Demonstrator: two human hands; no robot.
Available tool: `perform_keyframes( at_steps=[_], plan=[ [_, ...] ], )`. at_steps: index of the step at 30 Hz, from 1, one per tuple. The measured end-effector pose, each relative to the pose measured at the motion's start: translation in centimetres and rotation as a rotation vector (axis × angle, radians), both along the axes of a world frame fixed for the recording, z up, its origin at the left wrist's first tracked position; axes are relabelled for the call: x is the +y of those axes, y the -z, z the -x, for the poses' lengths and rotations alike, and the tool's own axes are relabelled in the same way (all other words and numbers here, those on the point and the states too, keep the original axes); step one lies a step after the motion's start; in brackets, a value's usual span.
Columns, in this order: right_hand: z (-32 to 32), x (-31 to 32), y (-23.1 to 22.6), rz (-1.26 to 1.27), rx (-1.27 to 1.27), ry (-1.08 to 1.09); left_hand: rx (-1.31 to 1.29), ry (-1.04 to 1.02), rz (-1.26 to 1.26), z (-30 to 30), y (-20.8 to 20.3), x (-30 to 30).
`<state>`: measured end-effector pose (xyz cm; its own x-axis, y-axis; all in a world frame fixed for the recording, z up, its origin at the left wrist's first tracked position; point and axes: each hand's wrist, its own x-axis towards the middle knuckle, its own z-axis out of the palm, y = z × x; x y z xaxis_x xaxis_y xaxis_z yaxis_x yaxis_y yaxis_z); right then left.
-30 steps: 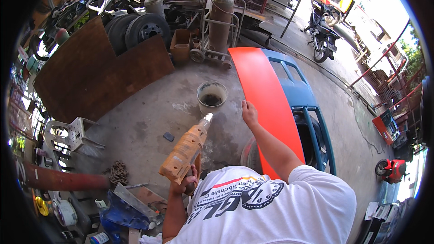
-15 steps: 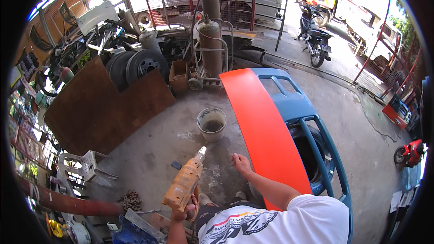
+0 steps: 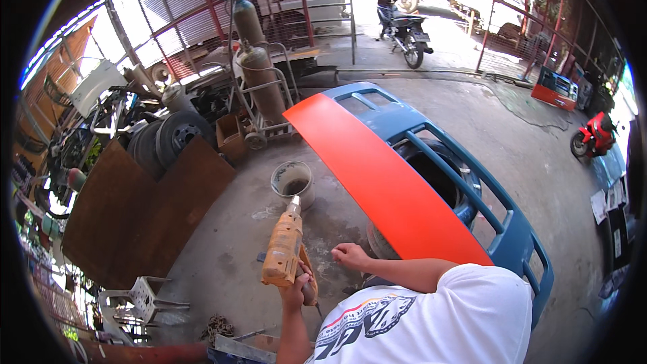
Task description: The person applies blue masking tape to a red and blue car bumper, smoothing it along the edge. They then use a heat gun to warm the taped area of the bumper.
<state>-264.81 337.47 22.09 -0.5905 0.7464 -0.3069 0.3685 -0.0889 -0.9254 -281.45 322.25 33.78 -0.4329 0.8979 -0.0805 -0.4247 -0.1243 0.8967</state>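
Note:
My left hand (image 3: 296, 290) is wrapped round the grip of a worn orange heat gun (image 3: 283, 249), whose metal nozzle points away from me. A white bucket (image 3: 294, 182) with dark residue inside stands just beyond the nozzle. To the right, my right hand (image 3: 350, 256) hangs in the air with its fingers curled; nothing shows between them. It is nearest to a long car panel (image 3: 377, 189), bright orange-red on its near face and blue on its far frame with openings. A tire (image 3: 431, 168) shows beneath the panel. My right hand is apart from it.
Gas cylinders (image 3: 259, 81) stand on a cart at the back. A brown board (image 3: 135, 222) leans by wheels (image 3: 180, 135) on the left. A white plastic chair (image 3: 145, 300) is near left. A parked motorcycle (image 3: 404, 30) and a red scooter (image 3: 595, 136) are farther off.
My view has turned to the right, so the surroundings sit farther left. The heat gun stays in my left hand, now more upright in view. My right hand stays curled, nearer to it.

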Motion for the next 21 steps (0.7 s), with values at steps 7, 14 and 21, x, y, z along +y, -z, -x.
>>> perform_keyframes(
  at_steps=[7, 14, 21],
  plan=[
    [-4.6, -9.6, 3.7, 0.034, -0.238, -0.510, 0.021, -0.028, -0.042, -1.0, 0.3, -1.0],
    [-7.5, -8.5, 9.6, 0.059, -0.445, -0.503, 0.055, -0.001, -0.035, -1.3, -0.7, -2.2],
    [-9.3, -5.9, 11.1, -0.015, -0.516, -0.558, 0.062, -0.007, -0.041, -2.2, -0.5, -1.4]
  ],
)
